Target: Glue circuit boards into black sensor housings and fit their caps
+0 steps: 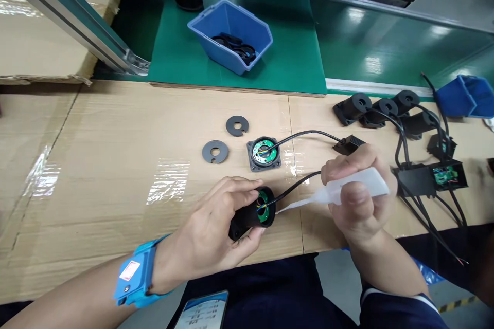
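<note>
My left hand [216,226] grips a black cylindrical housing [250,216] tilted on its side, its open end showing a green circuit board [264,206] with coloured wires and a black cable leading off to the right. My right hand [357,195] is closed around a small white squeeze bottle [363,184]. The bottle's thin nozzle [293,205] points left at the rim of the housing. A blue wrist strap sits on my left wrist [141,275].
A second unit [264,153] lies face up with its green board showing beside two grey notched discs [215,151] [236,125]. Several black cylinders [382,110] and open black boxes with cables [432,177] lie at right. A blue bin [230,35] of black parts stands on the green mat.
</note>
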`<state>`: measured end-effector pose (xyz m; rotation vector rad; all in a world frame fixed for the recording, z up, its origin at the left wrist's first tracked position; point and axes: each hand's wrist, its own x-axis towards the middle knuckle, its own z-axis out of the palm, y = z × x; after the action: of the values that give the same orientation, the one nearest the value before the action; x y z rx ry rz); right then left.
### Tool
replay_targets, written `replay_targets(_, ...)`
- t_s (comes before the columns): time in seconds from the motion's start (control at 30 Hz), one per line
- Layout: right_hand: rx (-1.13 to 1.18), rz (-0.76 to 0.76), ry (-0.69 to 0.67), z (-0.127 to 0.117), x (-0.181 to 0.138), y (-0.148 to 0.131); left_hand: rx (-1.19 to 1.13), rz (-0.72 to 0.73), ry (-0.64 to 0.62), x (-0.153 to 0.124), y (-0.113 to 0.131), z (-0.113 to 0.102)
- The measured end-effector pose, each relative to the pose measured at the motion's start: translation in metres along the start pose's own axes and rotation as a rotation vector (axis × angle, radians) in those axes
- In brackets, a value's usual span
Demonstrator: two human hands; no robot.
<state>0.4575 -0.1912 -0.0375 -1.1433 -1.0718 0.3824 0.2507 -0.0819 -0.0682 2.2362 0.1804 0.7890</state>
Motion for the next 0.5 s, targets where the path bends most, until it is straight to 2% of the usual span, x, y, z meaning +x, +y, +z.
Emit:
replay_targets(0.17, -0.252, -0.069, -0.077, -0.0019, -0.0042, -0.0063, 0.016, 0.018, 0.016, -0.0008, -0.0014, -0.0006)
replay_targets(0.5, -0.313, -0.189, -0.153, -0.0031, -0.0081, -0.0069, 0.030, 0.017, 0.011, 0.0015, -0.0001, -0.0025)
